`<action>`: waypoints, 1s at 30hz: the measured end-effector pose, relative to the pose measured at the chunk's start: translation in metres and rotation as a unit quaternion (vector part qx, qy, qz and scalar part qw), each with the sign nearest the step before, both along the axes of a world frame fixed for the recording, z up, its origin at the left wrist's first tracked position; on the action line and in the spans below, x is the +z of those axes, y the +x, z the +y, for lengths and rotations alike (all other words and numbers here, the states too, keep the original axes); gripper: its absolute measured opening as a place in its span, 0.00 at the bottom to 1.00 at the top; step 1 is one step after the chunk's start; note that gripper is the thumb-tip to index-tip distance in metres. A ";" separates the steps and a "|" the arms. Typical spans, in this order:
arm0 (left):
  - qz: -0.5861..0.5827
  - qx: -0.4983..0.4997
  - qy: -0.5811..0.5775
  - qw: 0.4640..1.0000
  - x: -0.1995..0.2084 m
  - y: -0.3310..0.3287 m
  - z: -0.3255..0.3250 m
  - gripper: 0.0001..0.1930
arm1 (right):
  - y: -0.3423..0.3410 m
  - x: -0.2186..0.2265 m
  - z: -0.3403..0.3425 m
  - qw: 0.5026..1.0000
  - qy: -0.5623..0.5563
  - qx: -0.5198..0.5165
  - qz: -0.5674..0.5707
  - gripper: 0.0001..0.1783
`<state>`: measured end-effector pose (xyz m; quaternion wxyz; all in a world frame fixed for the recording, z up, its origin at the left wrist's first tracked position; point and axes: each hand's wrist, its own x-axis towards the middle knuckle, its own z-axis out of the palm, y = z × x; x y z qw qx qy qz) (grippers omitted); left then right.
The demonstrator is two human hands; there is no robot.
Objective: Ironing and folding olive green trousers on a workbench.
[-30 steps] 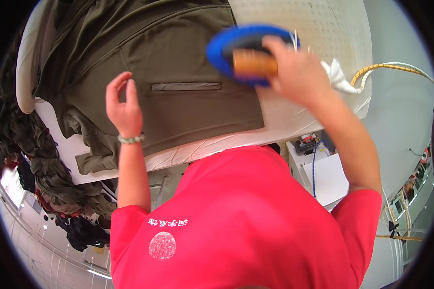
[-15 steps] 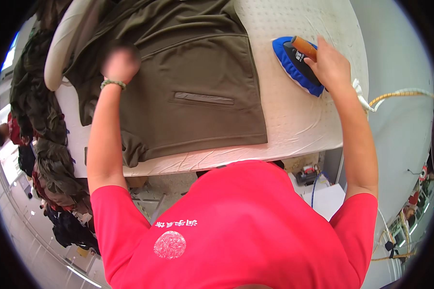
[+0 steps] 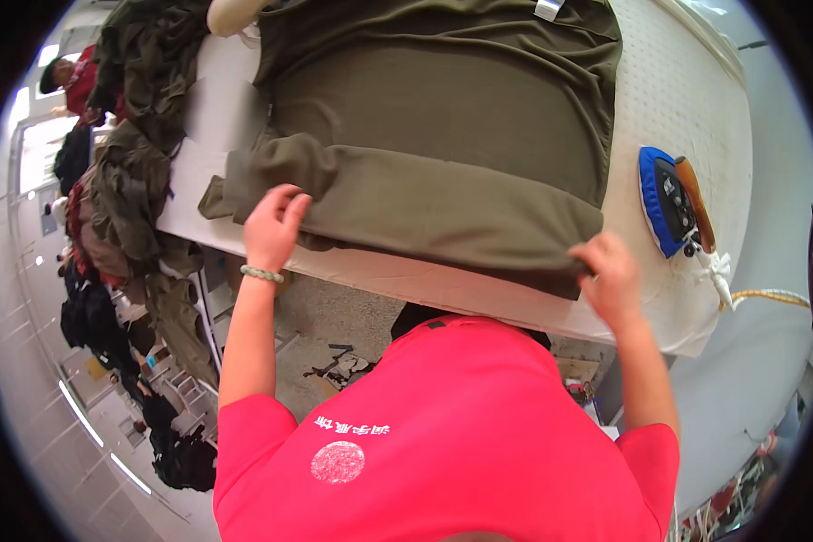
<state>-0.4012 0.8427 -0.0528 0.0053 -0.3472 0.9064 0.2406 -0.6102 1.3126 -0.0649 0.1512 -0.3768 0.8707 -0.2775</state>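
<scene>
An olive-green jacket point(image 3: 443, 99) lies on the padded ironing table, its near part folded over into a long band point(image 3: 443, 203). My right hand point(image 3: 610, 275) pinches the band's near right corner between thumb and fingers. At the band's left part, my left hand point(image 3: 275, 226) rests against the cloth, thumb and fingertips a little apart, with no cloth seen gripped in them. To the right of the jacket, an iron point(image 3: 673, 203) with a blue cover and a brown handle sits on the table, away from both hands.
The white-covered table point(image 3: 686, 90) ends just in front of me. A pale padded arm point(image 3: 235, 14) stands at the far left. Dark garments point(image 3: 140, 172) hang in a heap along the left side. A yellowish hose point(image 3: 768, 296) runs off right from the iron. Another person point(image 3: 72, 77) is at the far left.
My right hand has let go of the iron, which now stands farther right in view, and has taken the jacket's corner. The jacket's near part is now folded over; my left hand has come nearer.
</scene>
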 end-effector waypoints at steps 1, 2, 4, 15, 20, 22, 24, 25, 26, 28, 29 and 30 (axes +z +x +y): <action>-0.048 0.076 -0.028 0.996 -0.007 0.006 -0.016 0.29 | 0.020 -0.007 -0.002 1.000 0.016 -0.008 0.004 0.19; -0.040 0.088 -0.098 0.991 -0.019 0.013 -0.030 0.35 | 0.040 -0.013 -0.004 0.999 0.021 -0.022 0.014 0.19; 0.012 0.127 -0.230 0.965 -0.049 0.032 -0.070 0.44 | 0.073 -0.022 -0.003 0.997 0.050 -0.044 0.030 0.19; 0.083 0.271 0.343 0.896 -0.019 0.106 -0.109 0.16 | 0.121 -0.038 0.002 0.834 -0.003 -0.498 -0.238 0.12; 0.075 0.375 0.464 0.799 -0.044 0.130 -0.075 0.19 | 0.131 -0.076 -0.002 0.785 -0.204 -0.537 -0.231 0.11; 0.157 0.355 0.626 0.677 -0.045 0.100 -0.094 0.20 | 0.101 -0.081 -0.012 0.798 -0.151 -0.519 -0.268 0.11; 0.160 0.281 0.671 0.668 -0.082 0.062 -0.149 0.20 | 0.047 -0.058 -0.024 0.852 0.008 -0.430 -0.298 0.14; 0.215 0.277 0.586 0.731 -0.070 0.021 -0.159 0.20 | 0.017 -0.063 -0.014 0.854 -0.035 -0.434 -0.284 0.16; 0.267 0.194 0.552 0.766 -0.047 -0.012 -0.173 0.19 | -0.018 -0.050 -0.014 0.896 -0.057 -0.426 -0.116 0.15; 0.394 0.073 0.505 0.765 0.023 -0.052 -0.193 0.18 | -0.059 0.016 -0.036 0.902 -0.206 -0.376 0.051 0.13; 0.459 0.020 0.461 0.759 0.048 -0.059 -0.186 0.17 | -0.060 0.047 -0.059 0.842 -0.363 -0.395 0.065 0.14; 0.459 0.018 0.462 0.759 0.041 -0.054 -0.189 0.17 | -0.059 0.046 -0.053 0.841 -0.363 -0.395 0.067 0.14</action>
